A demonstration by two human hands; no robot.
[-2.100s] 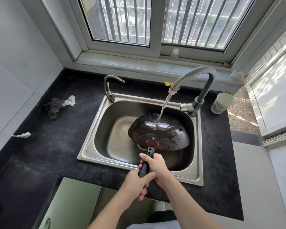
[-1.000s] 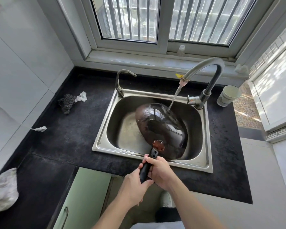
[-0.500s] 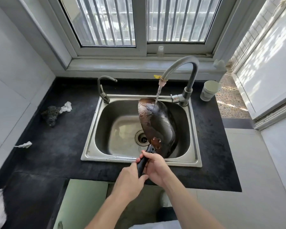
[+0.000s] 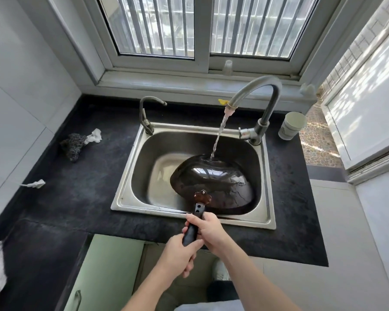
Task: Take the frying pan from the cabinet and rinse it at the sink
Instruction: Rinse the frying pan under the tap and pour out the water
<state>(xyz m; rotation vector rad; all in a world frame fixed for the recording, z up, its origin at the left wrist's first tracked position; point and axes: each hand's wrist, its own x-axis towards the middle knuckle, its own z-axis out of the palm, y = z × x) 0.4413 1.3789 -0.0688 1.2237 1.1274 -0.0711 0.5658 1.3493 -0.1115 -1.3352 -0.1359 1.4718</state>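
Frying pan (image 4: 213, 182), glossy dark dome, inside steel sink (image 4: 128, 176)

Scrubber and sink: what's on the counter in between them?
In the head view, a crumpled white scrap lies right beside the scrubber; past it, only bare black countertop reaches the sink rim.

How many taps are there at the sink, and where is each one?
2. A small tap stands at the sink's back left corner. A large gooseneck tap stands at the back right corner, pouring water onto the frying pan. None seems hidden.
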